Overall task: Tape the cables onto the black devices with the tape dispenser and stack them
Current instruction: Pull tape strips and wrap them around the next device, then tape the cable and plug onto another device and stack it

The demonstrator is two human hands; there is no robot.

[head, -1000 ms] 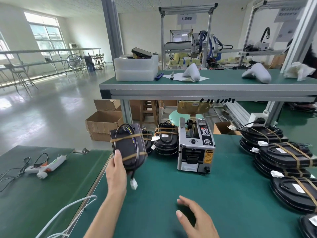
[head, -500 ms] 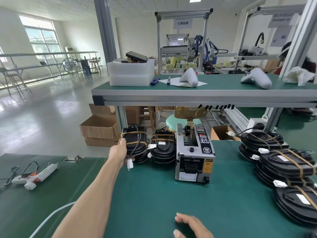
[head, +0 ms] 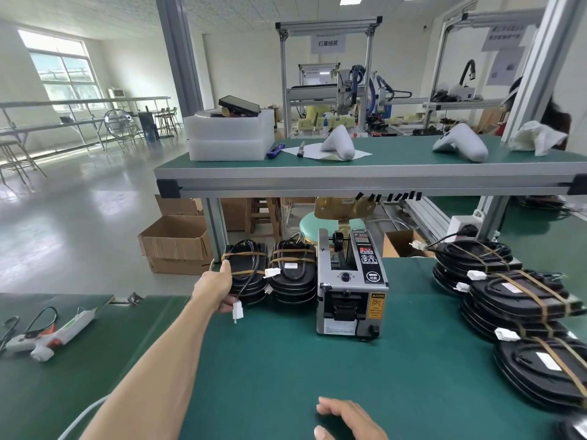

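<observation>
We take the tape dispenser (head: 351, 282) as our landmark, standing on the green workbench (head: 286, 360). Right of it lies a long row of taped black devices (head: 514, 300) in leaning stacks, and just left of it stand two short stacks (head: 293, 274). Our left hand (head: 217, 289) is on the farther-left stack, gripping the top device (head: 246, 268) by its outer edge, thumb on top and fingers curled beneath. Our right hand (head: 344, 419) rests in front of the dispenser, near the table edge, fingers relaxed and holding nothing.

We judge each device to be a rigid moulded shell of moderate weight, glossy and likely a little slippery, so a grip across the rim is safer than a pinch on the tape bands (head: 243, 255). The tape looks thin and could peel if we lift by it. The cable (head: 251, 281) is soft and springy; its white connector (head: 237, 312) dangles free off the stack's front and could snag.

Left of the dispenser, across the gap, a second bench (head: 95, 344) carries a white hot-glue gun (head: 50, 336). Above the dispenser runs a shelf (head: 365, 182), which limits how high we can lift. The neighbouring stack sits touching ours, so we should set down straight to avoid nudging it.
</observation>
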